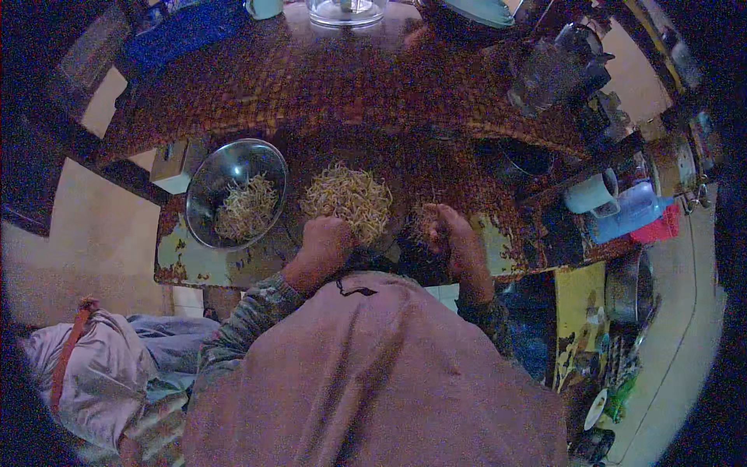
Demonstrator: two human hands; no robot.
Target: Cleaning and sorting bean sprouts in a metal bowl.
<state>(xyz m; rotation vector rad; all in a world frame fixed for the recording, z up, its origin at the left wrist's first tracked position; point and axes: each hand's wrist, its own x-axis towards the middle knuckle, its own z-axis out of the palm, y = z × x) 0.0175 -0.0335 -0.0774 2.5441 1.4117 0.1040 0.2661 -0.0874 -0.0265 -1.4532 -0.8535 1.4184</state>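
A heap of bean sprouts (350, 198) lies before me, near the front of the worn table. My left hand (327, 242) is curled at the heap's near left edge, back upward; its fingertips are hidden. To the right, my right hand (455, 236) hovers with bent fingers beside a small pile of thin, stringy bits (421, 222), perhaps sprout roots, on something dark. Whether either hand pinches a sprout is too grainy to tell. Left of the heap, a tilted metal bowl (201, 201) holds more bean sprouts (248, 207).
A light box (175, 169) stands behind the bowl. A raised woven surface (350, 82) spans the back, bearing a clear glass vessel (345, 14) and a blue basket (181, 41). Right are a white mug (589, 192) and a blue plastic container (627, 213). Another person (99, 373) is at lower left.
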